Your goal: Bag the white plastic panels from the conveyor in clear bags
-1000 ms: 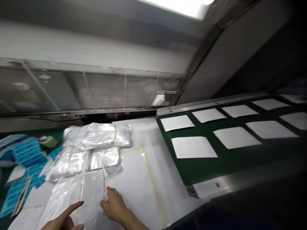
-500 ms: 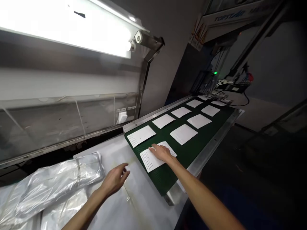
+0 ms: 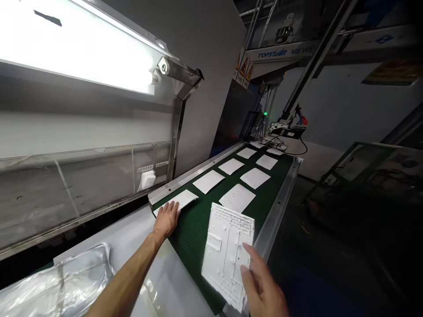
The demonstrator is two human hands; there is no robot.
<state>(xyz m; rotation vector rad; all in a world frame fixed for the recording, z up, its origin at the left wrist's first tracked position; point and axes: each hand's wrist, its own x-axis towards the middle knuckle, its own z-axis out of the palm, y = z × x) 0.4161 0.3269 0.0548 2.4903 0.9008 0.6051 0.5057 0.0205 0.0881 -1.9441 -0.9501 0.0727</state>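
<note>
My right hand grips a thin white plastic panel by its right edge, thumb and forefinger on the face toward me. This panel is held up on edge above the belt; ribs, small bosses and rows of slots show on it. At the near left end of the belt, my left hand has its fingers over another white panel, which looks slightly tilted. The underside of that panel and part of the grip are hidden.
Several white panels lie in two rows on the green conveyor belt with metal side rails. Plastic-wrapped bundles rest on the white table at left. A bright lamp hangs above; a machine arm stands at the far end.
My right hand has lifted the near right panel off the belt and turned it up toward me. My left hand has moved from above the table onto the near left panel. The view has shifted right.
</note>
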